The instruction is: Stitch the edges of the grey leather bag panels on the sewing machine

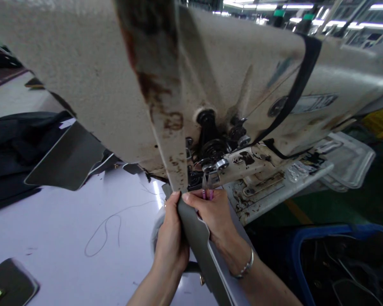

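Two hands on one grey piped panel (196, 242), long axis running from about 11 o'clock down to 5 o'clock, upper end just under the sewing machine head (92, 85). Left hand (170, 240) closed round the panel's upper edge, fingers curled over it. Right hand (215, 216) pinches the same edge just beside the left, narrow grip. Pink-handled thread snips (207, 194) appear held in its fingers, tips pointing 12 o'clock at the tension discs (212, 148). Right hand is the nearer one to snips and discs. Loose thread (105, 231) lies on the white tabletop (51, 212) at 9 o'clock; blue-rimmed bin (322, 231) sits at 4 o'clock
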`<state>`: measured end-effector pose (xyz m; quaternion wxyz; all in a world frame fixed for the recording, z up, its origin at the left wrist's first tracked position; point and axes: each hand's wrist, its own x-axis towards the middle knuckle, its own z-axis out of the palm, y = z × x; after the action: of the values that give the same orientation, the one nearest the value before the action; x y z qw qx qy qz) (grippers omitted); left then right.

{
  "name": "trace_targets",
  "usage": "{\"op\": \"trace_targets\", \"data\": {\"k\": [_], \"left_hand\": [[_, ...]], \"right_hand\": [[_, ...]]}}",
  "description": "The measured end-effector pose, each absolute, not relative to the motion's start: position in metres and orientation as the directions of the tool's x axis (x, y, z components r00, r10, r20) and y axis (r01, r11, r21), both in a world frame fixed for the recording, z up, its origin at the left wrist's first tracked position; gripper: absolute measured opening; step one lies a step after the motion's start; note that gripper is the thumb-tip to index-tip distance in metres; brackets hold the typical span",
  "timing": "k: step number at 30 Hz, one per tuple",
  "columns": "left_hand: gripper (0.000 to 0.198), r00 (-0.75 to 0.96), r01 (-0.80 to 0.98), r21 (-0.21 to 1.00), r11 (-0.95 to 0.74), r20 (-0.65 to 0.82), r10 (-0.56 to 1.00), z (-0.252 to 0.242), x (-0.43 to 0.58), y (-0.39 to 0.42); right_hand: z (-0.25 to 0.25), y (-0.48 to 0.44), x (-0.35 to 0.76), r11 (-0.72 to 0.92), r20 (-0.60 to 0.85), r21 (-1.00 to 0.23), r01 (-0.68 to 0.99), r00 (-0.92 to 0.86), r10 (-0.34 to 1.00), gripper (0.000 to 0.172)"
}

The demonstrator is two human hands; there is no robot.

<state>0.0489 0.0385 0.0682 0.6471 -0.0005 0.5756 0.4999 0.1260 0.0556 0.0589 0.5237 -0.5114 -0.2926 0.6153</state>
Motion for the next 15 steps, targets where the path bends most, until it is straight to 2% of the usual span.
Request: {"op": "trace_targets", "data": {"k": [7,10,15], "left_hand": [[0.036,-0.188,-0.677,0.588,0.443,-0.720,0.668,0.069,0.046,0.049],[0.039,-0.208,-0.678,0.599,0.426,-0.712,0.670,0.068,0.045,0.055],[0.045,-0.167,-0.628,0.633,0.452,-0.677,0.716,0.065,0.047,0.051]], "right_hand": [[0.063,0.062,0.126,-0.255,-0.293,-0.911,-0.325,0.074,0.953,0.011],[0.060,0.062,0.127,-0.250,-0.285,-0.915,-0.318,0.068,0.956,0.011],[0.058,0.054,0.136,-0.200,-0.202,-0.976,-0.082,0.022,0.979,0.022]]}}
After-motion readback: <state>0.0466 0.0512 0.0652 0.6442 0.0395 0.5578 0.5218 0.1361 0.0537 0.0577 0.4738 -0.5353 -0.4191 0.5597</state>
